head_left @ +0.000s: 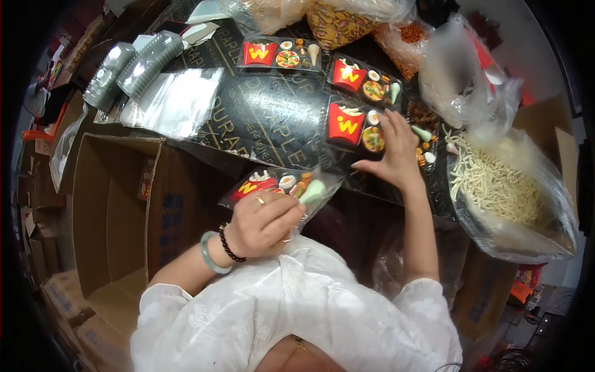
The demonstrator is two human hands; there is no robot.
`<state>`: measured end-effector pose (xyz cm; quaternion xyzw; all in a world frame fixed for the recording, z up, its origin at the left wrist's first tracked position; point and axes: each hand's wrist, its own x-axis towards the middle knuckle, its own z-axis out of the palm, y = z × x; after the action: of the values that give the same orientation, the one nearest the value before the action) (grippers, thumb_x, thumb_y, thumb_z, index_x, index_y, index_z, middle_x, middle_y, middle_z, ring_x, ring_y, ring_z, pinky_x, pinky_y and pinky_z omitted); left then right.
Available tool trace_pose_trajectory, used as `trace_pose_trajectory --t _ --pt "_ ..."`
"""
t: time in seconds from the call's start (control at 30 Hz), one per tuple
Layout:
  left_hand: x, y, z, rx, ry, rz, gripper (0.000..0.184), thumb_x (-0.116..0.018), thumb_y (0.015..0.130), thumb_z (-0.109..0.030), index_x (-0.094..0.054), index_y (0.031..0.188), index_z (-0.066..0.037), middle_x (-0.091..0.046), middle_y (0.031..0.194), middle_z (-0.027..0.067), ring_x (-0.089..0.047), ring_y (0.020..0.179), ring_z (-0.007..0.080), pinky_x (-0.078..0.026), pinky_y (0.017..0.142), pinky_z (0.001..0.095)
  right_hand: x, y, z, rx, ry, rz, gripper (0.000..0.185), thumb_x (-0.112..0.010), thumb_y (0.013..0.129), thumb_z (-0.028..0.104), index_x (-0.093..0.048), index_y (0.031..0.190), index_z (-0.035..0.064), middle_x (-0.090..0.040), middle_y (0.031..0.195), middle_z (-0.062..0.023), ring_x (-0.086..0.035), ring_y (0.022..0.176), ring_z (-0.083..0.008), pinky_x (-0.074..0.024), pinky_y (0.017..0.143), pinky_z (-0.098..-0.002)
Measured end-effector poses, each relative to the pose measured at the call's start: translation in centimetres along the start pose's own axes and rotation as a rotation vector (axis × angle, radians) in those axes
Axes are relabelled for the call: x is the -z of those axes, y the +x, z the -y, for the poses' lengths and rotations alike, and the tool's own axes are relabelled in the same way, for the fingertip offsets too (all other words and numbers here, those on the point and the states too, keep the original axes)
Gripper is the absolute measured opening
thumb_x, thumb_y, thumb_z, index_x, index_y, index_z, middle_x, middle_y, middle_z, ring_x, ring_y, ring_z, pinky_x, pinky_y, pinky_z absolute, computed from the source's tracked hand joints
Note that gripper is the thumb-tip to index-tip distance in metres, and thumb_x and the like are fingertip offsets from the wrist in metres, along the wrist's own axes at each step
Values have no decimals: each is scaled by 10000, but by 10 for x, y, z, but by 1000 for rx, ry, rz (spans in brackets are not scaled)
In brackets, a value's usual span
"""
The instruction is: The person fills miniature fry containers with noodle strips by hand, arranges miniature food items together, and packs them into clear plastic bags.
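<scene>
My left hand [265, 222], closed, grips a clear bag [325, 180] close to my body. Inside it lies a toy food set with a red fries box [251, 185], an egg and a pale green ice cream cone. On the table, my right hand [396, 150] reaches over another toy set with its thumb spread and fingers stretched out. The fingertips are beside a toy egg [373, 118] and a toy pizza [374, 140]; whether they touch is unclear. That set's red fries box [345, 123] is left of the hand.
Two more toy sets [257, 53] [349, 76] lie farther back. Clear bags [173, 102] and stacked plastic trays [149, 62] are at left. Bags of small toy pieces line the back; a bag of toy fries [496, 186] stands right. An open carton [118, 211] is at lower left.
</scene>
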<state>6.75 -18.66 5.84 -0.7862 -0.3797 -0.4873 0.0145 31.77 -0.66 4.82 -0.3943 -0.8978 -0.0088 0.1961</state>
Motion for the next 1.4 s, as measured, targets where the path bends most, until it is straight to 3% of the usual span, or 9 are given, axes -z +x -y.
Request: trace_pose_trajectory --t 0.13,0.37,0.47,0.63,0.77,0.87,1.0,1.17,1.4 --pt "-41 -43 1 -30 -20 275 323 -690 632 -49 -620 947 -24 -599 914 91 -595 781 253 -482 643 348 -17 13 -27 -162 -93 292 1139 -799 463 617 -360 1376 94 -358 1398 -186 -290 1333 -341 -250 1047 -510" --pt "-76 -81 23 354 -46 501 363 -734 687 -146 -618 1019 -57 -578 1013 111 -562 926 309 -465 756 381 -31 23 29 32 -14 218 1106 -818 437 583 -406 1339 93 -436 1283 -178 -399 1226 -336 -317 936 -469" --pt "-50 -67 34 548 -381 531 354 -746 711 -173 -619 1018 -51 -598 1010 131 -588 933 298 -480 777 386 -44 44 61 48 7 242 1107 -803 447 608 -406 1337 83 -423 1291 -190 -393 1227 -345 -314 941 -473" --pt "86 -7 172 518 498 -229 195 -731 732 -102 -655 890 -17 -644 915 141 -620 865 280 -491 762 342 -60 79 90 93 78 195 1088 -782 471 632 -418 1341 90 -359 1369 -218 -333 1287 -365 -315 957 -491" --pt "193 -12 312 726 991 -157 304 -710 761 -271 -702 965 -46 -662 1001 154 -616 939 291 -456 874 374 -48 84 96 86 188 180 1002 -798 530 562 -434 1335 89 -305 1417 -233 -311 1311 -376 -298 951 -489" --pt "224 1 347 1307 599 -8 362 -733 748 -357 -714 897 -27 -684 924 157 -647 878 272 -488 820 354 -41 80 91 64 235 200 979 -816 541 515 -433 1340 98 -293 1427 -231 -316 1308 -378 -297 949 -481" --pt "235 5 369 1424 529 53 348 -788 710 -348 -727 832 -29 -702 813 89 -657 764 202 -502 737 321 -30 77 82 -9 263 229 947 -813 566 489 -430 1346 112 -292 1432 -230 -335 1301 -368 -290 958 -472" --pt "245 13 373 1550 224 28 286 -762 772 -238 -660 654 1 -565 555 42 -476 454 99 -350 419 260 -32 72 71 -72 294 262 970 -823 557 457 -411 1363 110 -267 1461 -216 -339 1309 -351 -283 956 -470" --pt "249 10 384 1210 406 277 177 -673 768 -118 -655 657 19 -614 577 106 -577 498 188 -453 503 321 -32 73 70 -69 319 288 970 -821 552 471 -423 1356 101 -270 1459 -218 -357 1297 -353 -284 955 -459"
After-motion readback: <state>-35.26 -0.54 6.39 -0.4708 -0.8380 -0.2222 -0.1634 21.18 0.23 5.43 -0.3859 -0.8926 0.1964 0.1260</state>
